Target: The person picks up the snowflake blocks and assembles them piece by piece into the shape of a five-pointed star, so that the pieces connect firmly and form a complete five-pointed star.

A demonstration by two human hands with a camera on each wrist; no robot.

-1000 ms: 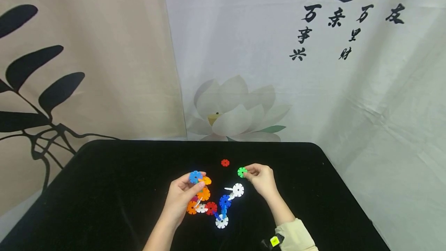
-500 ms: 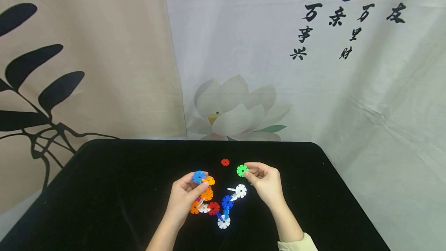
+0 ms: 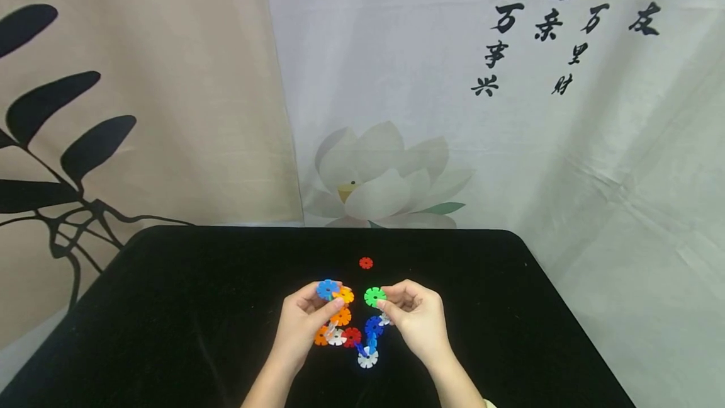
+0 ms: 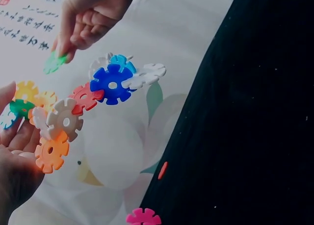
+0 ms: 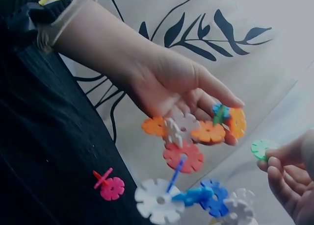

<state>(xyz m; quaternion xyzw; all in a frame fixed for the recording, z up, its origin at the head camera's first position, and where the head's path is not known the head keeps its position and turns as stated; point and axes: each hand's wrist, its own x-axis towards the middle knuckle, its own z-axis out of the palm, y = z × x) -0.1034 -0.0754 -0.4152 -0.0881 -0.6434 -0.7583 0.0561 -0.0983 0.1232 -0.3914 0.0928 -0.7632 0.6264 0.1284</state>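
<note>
My left hand grips a chain of interlocked plastic snowflake discs near its upper end, by a light blue disc and a yellow-orange disc. Below them hang an orange disc, a red disc and a white disc. From there the chain bends up through a dark blue disc to white ones partly behind my right hand. Between thumb and fingers, my right hand pinches a single green disc, a small gap away from the yellow-orange one.
A lone red disc lies farther back on the black tabletop. In the right wrist view, a pink disc joined to other pieces lies on the black cloth. A printed curtain hangs behind the table.
My right hand has moved left and slightly down with the green disc, closer to the chain's upper end. My left hand has shifted slightly right with the chain.
</note>
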